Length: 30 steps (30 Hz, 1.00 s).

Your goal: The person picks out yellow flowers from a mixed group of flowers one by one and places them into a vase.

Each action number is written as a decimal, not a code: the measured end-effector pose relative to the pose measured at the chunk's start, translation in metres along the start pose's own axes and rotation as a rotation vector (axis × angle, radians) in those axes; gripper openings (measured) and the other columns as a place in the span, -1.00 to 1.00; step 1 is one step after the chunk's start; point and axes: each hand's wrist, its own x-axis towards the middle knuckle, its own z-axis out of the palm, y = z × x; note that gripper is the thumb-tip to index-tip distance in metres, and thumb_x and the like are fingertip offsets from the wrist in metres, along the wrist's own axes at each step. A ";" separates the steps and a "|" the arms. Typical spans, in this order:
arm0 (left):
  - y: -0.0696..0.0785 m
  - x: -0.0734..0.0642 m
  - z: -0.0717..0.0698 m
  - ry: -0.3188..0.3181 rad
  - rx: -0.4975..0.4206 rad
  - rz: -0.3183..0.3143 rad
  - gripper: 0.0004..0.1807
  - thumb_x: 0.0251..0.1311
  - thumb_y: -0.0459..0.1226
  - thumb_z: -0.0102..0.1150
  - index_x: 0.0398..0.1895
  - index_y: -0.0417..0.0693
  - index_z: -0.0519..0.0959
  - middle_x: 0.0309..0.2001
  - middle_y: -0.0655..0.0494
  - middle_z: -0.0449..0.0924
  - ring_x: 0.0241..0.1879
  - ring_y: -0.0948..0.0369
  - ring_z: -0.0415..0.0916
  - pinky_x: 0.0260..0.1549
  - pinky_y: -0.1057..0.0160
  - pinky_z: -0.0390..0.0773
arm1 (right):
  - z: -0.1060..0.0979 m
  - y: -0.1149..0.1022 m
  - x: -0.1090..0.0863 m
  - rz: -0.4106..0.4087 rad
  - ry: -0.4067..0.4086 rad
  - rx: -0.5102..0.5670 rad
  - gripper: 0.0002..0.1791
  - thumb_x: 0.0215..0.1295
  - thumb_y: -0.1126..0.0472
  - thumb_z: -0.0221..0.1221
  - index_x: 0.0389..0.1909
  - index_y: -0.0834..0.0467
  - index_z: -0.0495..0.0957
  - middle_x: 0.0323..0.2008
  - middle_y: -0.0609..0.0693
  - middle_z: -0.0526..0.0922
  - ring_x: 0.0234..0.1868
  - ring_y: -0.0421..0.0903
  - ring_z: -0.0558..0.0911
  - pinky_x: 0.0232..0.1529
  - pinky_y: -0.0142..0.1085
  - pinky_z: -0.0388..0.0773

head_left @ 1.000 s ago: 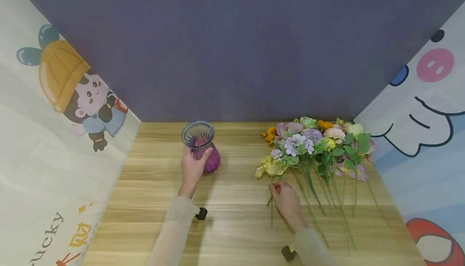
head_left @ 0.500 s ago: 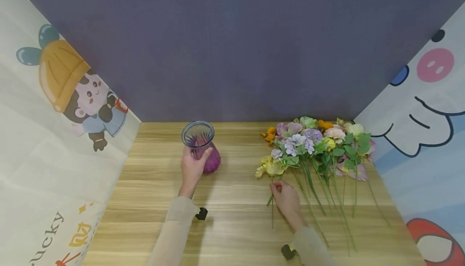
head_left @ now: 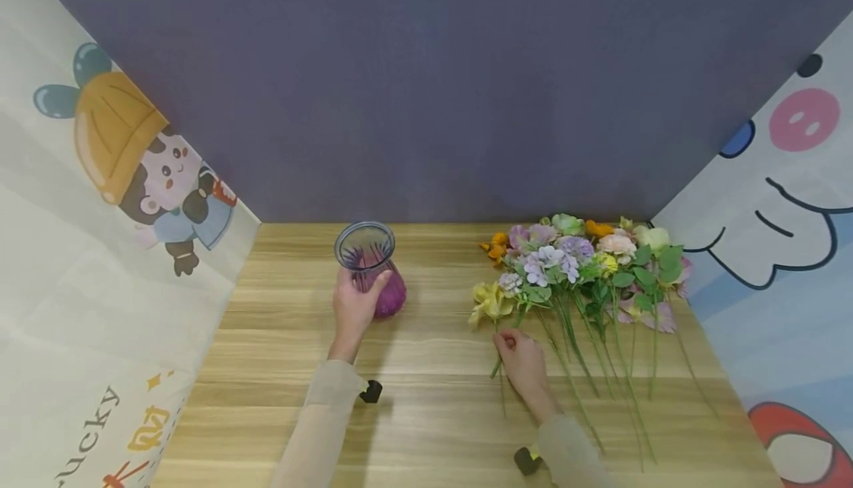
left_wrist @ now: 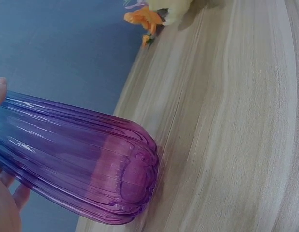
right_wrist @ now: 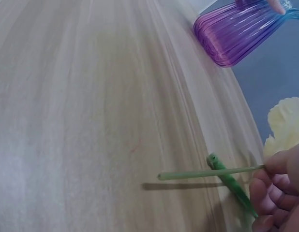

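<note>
Over wood [head_left: 426, 406], left hand [head_left: 355, 309] grips vase [head_left: 392, 297], right hand [head_left: 525, 366] pinches stem [right_wrist: 202, 174] outside left wrist view.

Beneath the fingers [head_left: 517, 337] lies a pale-brown wood-grained tabletop [head_left: 426, 414]; beyond them rises a slate-blue wall [head_left: 426, 88]; left of them, a white cartoon-printed sheet [head_left: 73, 251]; rightward, a white-and-blue cartoon-printed sheet [head_left: 766, 355].

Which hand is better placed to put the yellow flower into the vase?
Right, I'd judge: the right hand pinches the yellow flower by its stem, while the left hand is occupied gripping the vase.
</note>
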 end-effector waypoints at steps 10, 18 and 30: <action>0.001 -0.001 0.001 -0.001 0.010 -0.012 -0.24 0.08 0.02 0.55 0.29 -0.10 0.48 0.24 -0.19 0.60 0.28 -0.15 0.52 0.33 -0.19 0.45 | -0.002 -0.012 0.002 -0.028 -0.006 0.092 -0.83 0.38 0.24 0.32 -0.24 0.31 0.73 -0.43 0.07 0.76 -0.43 -0.11 0.67 -0.37 -0.32 0.64; 0.003 -0.001 0.001 0.004 0.003 -0.008 -0.26 0.08 0.00 0.55 0.27 -0.11 0.49 0.22 -0.20 0.61 0.27 -0.15 0.53 0.32 -0.19 0.46 | -0.007 -0.025 0.004 -0.034 -0.025 0.156 -0.82 0.40 0.20 0.32 -0.20 0.26 0.72 -0.45 0.00 0.73 -0.47 -0.20 0.59 -0.40 -0.42 0.57; 0.003 -0.001 0.001 0.001 -0.002 -0.007 -0.25 0.08 -0.01 0.56 0.29 -0.12 0.48 0.24 -0.19 0.59 0.28 -0.15 0.52 0.34 -0.20 0.44 | -0.011 -0.035 0.006 -0.104 0.029 0.199 -0.87 0.39 0.24 0.33 -0.23 0.26 0.71 -0.36 0.06 0.76 -0.36 -0.11 0.67 -0.31 -0.38 0.64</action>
